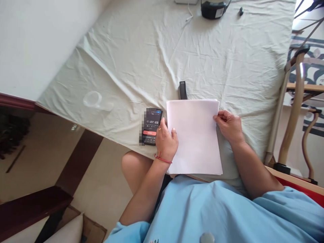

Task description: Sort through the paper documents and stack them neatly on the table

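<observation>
Blue shirt cloth spans the bottom edge, and beyond it a pale, creased cloth covers the table. White paper stack lies on that cloth, right in front of the shirt, its sheet edges slightly uneven. Right hand pinches the stack's right edge near the far corner, thumb against fingers. Left hand rests at the left edge, thumb and index finger spread apart, beside the phone. Smaller still, a black object pokes out past the stack's far edge, its near end hidden.
</observation>
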Demonstrator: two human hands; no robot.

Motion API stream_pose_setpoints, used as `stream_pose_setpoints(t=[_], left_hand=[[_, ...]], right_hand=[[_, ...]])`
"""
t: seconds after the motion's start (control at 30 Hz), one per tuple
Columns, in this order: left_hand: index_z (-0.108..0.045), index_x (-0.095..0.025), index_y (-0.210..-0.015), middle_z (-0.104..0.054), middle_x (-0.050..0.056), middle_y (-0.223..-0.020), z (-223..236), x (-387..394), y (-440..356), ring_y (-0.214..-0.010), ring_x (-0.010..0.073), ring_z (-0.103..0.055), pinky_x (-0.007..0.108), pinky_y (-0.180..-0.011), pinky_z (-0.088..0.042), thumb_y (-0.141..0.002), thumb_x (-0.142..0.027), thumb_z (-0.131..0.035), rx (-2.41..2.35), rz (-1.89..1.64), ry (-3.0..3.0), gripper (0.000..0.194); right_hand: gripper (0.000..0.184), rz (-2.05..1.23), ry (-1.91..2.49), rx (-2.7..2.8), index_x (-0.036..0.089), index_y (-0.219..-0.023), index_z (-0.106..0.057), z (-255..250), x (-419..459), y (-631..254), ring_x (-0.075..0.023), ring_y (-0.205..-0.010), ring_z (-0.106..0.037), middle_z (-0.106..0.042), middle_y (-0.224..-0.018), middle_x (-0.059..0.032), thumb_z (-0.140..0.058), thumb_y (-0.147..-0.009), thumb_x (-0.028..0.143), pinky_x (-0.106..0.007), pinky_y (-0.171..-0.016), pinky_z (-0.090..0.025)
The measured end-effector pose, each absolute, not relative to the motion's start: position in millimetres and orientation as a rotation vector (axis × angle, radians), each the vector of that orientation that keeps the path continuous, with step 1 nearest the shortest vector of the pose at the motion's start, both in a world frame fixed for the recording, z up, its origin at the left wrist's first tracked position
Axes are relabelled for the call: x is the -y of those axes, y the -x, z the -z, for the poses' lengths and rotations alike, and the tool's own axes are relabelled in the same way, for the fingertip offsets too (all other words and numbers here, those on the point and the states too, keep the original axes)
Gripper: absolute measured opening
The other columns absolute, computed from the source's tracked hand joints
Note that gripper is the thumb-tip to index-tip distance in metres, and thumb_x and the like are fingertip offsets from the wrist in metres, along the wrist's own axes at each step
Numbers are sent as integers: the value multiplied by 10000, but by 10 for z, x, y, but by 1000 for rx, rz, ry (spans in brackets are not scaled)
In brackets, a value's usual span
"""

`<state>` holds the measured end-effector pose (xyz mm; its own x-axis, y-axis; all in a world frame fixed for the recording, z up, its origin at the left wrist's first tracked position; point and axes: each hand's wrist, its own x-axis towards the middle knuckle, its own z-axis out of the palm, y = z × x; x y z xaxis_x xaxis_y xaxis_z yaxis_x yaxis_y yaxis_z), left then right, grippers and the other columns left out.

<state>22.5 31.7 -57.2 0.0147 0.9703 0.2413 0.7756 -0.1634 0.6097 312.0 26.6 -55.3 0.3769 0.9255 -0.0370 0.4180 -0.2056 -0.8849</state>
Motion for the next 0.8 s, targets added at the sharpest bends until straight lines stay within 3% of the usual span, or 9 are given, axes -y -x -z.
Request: stream_pose_setpoints(t=[0.13,0.23,0.3,0.37,0.43,0.5,0.57,0.67,0.8], left_hand=[[-406,31,-1602,-613,322,-1391,549,-495,-306,-1210,486,-645,585,-1001,-526,-960,-353,-501,-1842,-841,-1862,753],[-426,54,-1570,-626,323,-1365,493,-632,-313,-1212,474,-648,547,-988,-508,-922,-314,-563,-1889,-808,-1723,757],[-623,-53,-1346,-701,241,-1190,473,-688,-273,-1104,424,-676,469,-890,-496,-928,-310,-595,-1865,-757,-1662,491],[-631,-193,-929,-667,119,-867,467,-695,-217,-834,335,-638,405,-728,-420,-952,-365,-595,-1768,-745,-1645,177],[-517,-228,-757,-570,63,-733,459,-648,-168,-707,267,-531,378,-673,-366,-959,-448,-593,-1647,-847,-1641,308],[-601,-212,-837,-639,69,-859,433,-568,-142,-814,258,-578,356,-747,-451,-964,-501,-631,-1492,-1026,-1541,317],[-678,-201,-1027,-707,91,-1114,388,-481,-140,-1048,273,-652,354,-920,-539,-962,-524,-719,-1298,-1160,-1295,332],[-686,-205,-1129,-710,100,-1274,315,-386,-167,-1237,289,-664,349,-1047,-578,-867,-571,-923,-1091,-1211,-904,508],[-718,-206,-1080,-728,97,-1264,248,-332,-216,-1364,326,-628,333,-1117,-573,-669,-612,-1115,-1058,-1199,-635,701]], right_hand=[[259,-741,1795,1183,256,-997,-774,573,-276,-3059,-259,-832,-772,-829,-900,-52,-697,-874,470,-409,-797,-596],[257,-738,1786,1196,263,-999,-759,581,-281,-3032,-264,-831,-760,-822,-906,-54,-682,-883,479,-424,-804,-594],[245,-720,1796,1212,272,-1006,-756,571,-276,-3031,-262,-796,-732,-817,-913,-56,-688,-892,478,-436,-802,-591],[238,-646,1831,1258,277,-1040,-757,552,-264,-3044,-249,-740,-680,-814,-941,-62,-693,-902,459,-455,-817,-589],[283,-525,1858,1319,275,-1135,-749,536,-244,-3070,-246,-751,-648,-818,-1043,-78,-687,-917,444,-485,-867,-593],[404,-439,1844,1351,271,-1271,-714,527,-218,-3105,-270,-861,-665,-808,-1206,-105,-695,-928,485,-514,-920,-598],[566,-500,1787,1343,269,-1395,-652,514,-180,-3135,-292,-992,-696,-783,-1319,-122,-724,-926,578,-528,-969,-610],[778,-859,1668,1253,262,-1491,-572,454,-92,-3138,-288,-1057,-751,-800,-1252,-111,-802,-882,688,-501,-1000,-634],[806,-1413,1491,916,283,-1462,-600,298,63,-3039,-272,-942,-791,-826,-1100,-66,-889,-834,698,-413,-811,-661]])
